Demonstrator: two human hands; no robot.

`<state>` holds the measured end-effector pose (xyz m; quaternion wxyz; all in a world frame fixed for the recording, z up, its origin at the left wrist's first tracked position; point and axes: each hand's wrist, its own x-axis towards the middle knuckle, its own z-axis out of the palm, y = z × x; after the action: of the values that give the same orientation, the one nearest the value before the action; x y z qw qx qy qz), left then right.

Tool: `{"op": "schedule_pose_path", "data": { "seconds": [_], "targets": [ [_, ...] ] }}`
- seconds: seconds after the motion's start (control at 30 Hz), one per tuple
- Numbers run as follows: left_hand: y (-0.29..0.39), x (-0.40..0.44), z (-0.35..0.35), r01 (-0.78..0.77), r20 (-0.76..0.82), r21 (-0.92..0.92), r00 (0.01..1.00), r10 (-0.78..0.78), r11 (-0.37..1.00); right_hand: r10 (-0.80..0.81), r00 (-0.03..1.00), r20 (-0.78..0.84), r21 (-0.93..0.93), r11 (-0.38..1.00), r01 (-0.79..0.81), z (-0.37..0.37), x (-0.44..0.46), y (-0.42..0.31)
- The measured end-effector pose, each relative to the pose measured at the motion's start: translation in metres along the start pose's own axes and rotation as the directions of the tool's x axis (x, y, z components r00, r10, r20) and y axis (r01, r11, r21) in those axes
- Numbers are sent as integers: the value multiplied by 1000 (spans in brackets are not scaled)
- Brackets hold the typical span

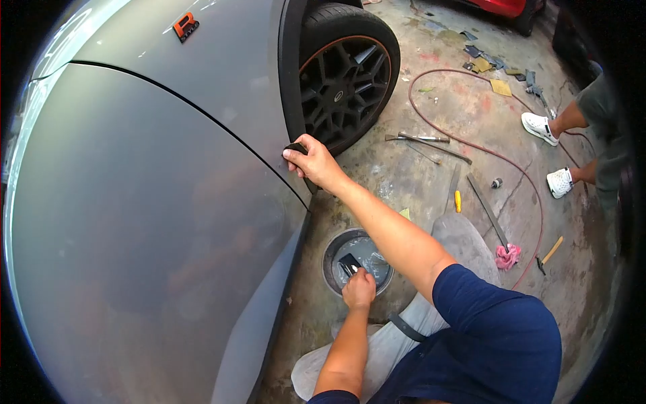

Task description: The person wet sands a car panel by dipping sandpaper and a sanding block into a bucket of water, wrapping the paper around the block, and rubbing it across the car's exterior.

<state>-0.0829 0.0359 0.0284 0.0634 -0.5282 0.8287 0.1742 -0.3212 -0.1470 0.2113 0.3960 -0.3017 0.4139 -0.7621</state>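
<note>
My right hand is closed on a small black pad, pressed against the grey car body just behind the wheel arch. The pad is mostly covered by the fingers, so its kind is unclear. Lower down, my left hand reaches over a round basin of cloudy grey water. Its fingers are closed round a dark rectangular piece with a pale, shiny edge, held over or in the water. The large grey car door fills the left side, with a dull, matte surface.
A black wheel stands beyond my right hand. On the stained floor lie metal bars, a yellow-handled tool, a pink rag, a hammer and a looping red hose. A person in white clogs stands at right.
</note>
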Motion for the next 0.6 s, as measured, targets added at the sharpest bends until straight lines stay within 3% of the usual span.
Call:
{"op": "schedule_pose_path", "data": {
  "seconds": [0.03, 0.27, 0.4, 0.47, 0.53, 0.6],
  "targets": [
    [1, 1, 0, -3, -11, -1, 1000, 3, 1000, 23, 999, -37, 62, 998, -20, 4, -2, 2],
    [-5, 2, 7, -44, -68, -27, 997, 42, 999, 38, 999, 11, -22, 999, -37, 12, -12, 2],
    [-7, 3, 8, -57, -74, -23, 996, 56, 998, 48, 995, -92, 25, 999, -45, 17, -9, 2],
    [-7, 4, 9, -41, -46, -8, 998, 40, 999, 119, 993, 22, 27, 992, -120, 22, -19, 3],
    [-5, 3, 7, -44, -61, -9, 997, 43, 999, 10, 999, 34, 24, 1000, -11, 16, -10, 2],
    [-4, 2, 7, -41, -60, -6, 997, 41, 999, 51, 998, -46, 45, 998, -49, 8, -2, 1]
  ]
}}
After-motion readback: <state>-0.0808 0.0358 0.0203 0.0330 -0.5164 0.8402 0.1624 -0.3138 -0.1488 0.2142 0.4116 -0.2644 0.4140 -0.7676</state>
